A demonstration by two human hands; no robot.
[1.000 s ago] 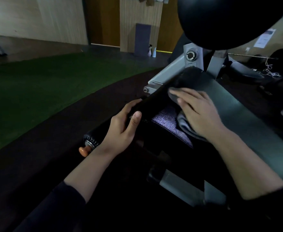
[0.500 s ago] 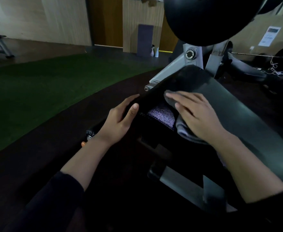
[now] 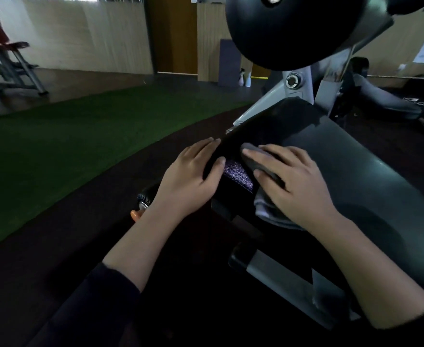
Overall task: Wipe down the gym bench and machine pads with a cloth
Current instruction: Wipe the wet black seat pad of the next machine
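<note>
Left hand [image 3: 193,181] at pad's left edge, thumb on top, fingers curled round edge, bracing. Machine pad [image 3: 356,176]: dark vinyl, smooth, slightly glossy, rounded rim. Right hand [image 3: 293,186] on pad just right of left hand, fingers flat, pressing grey cloth [image 3: 263,169]; cloth soft, bunched. Judgement: wiping mid-course; wiped area not discernible. Round black roller pad [image 3: 293,28] above pad, presumably pending.

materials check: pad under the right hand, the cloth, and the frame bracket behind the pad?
Pad: looks like black vinyl or leatherette, smooth with a soft sheen; a pebbled grain shows near its edge.
Cloth: grey soft fabric, matte and bunched in folds under the right hand; perhaps microfibre, weave too dim to tell.
Frame bracket: light grey painted metal, seemingly, with a bolt head showing.
</note>
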